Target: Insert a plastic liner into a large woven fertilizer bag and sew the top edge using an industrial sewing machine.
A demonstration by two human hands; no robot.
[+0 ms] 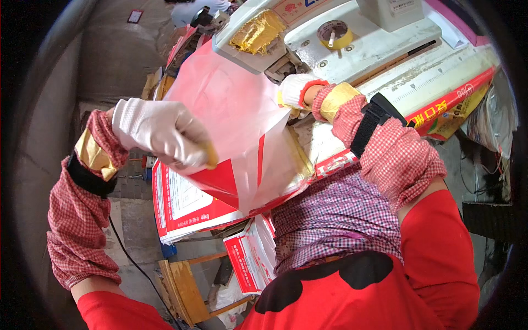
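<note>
My left hand, in a white glove, grips the near left edge of a red and white plastic bag. The bag is held up, its top edge pushed into the jaw of a grey and white sealing machine. My right hand, also gloved in white, holds the bag's right edge close to the machine; the bag hides most of it. Both forearms wear red checked sleeve covers with black straps.
A stack of flat red and white bags lies below the held bag, with more bags lower down. A roll of yellow tape sits on the machine. A wooden stool stands on the floor. Another person is at the top.
</note>
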